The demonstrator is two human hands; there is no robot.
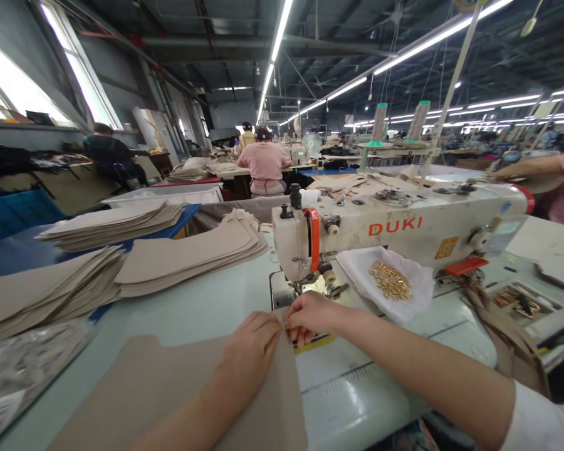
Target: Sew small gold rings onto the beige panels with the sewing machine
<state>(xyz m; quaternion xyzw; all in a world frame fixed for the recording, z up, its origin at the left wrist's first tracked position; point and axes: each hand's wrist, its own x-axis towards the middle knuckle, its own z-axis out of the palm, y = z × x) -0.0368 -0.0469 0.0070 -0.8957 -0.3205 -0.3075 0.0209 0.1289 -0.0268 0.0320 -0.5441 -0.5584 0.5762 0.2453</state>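
Note:
A large taupe fabric panel (188, 369) lies over the pale green table, its narrow upper corner just in front of the sewing machine (348, 225). My left hand (251, 344) rests on this panel, fingers bent and pinching at its edge. Right beside it, my right hand (308, 316) is closed, thumb and forefinger pressed together at the same edge. Whatever small part lies between the fingertips is hidden. Both hands are close to the needle area, which my right hand partly covers.
Stacks of cut taupe panels (183, 257) stand at the left, near a clear plastic bag (28, 363). Small gold metal pieces (390, 280) lie on a white cloth (416, 294) by the machine. A co-worker's arm (529, 168) reaches in at the right; other people sit further back.

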